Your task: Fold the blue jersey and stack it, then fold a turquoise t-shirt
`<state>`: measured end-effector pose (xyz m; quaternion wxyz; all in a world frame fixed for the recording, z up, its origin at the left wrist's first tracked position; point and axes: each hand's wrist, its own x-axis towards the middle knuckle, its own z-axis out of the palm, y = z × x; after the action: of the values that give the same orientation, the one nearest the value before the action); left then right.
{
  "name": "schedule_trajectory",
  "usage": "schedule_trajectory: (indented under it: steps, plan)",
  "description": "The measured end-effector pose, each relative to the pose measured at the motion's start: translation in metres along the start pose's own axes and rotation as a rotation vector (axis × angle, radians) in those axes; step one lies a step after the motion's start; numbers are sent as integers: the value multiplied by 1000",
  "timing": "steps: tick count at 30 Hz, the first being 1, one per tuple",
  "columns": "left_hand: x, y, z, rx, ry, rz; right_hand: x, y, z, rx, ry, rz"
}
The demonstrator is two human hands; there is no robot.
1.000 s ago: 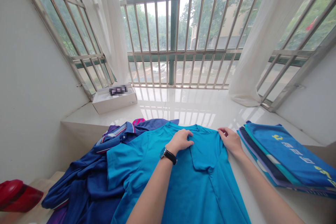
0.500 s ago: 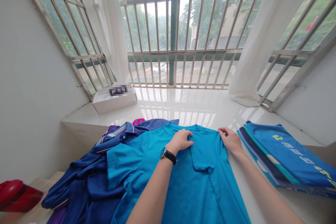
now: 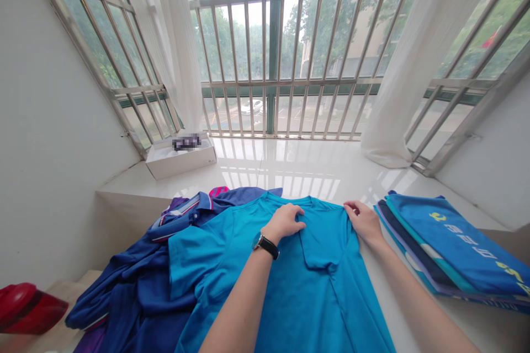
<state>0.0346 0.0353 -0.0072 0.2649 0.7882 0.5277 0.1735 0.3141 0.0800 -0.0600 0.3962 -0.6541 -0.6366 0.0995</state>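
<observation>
A turquoise-blue T-shirt (image 3: 285, 287) lies spread before me, collar towards the window. Its right side is turned inward, with the sleeve lying over the chest. My left hand (image 3: 284, 220), wearing a black-strapped watch (image 3: 265, 244) on the wrist, rests just below the collar. Its fingers are bent down onto the cloth beside the inner edge of the fold; their tips are partly hidden. At the top right corner of the fold, my right hand (image 3: 364, 220) pinches the shirt between thumb and fingers.
A stack of folded shirts (image 3: 467, 248) sits at the right. Rumpled dark blue clothes (image 3: 144, 281) lie at the left, partly under the T-shirt. An open white box (image 3: 182, 160) stands on the sill (image 3: 285, 160) before the barred window. A red object (image 3: 28, 309) is lower left.
</observation>
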Motion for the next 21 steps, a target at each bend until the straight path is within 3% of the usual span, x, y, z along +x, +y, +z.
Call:
schedule_trajectory:
  steps: [15,19,21]
  plan:
    - [3,-2,3,27,26,15,-2,-3,-1,42,67,0]
    - [6,-5,7,37,69,13,-37,-26,-24,42,258,-24]
    - [8,-7,9,20,63,18,-76,-41,-45,43,227,-32]
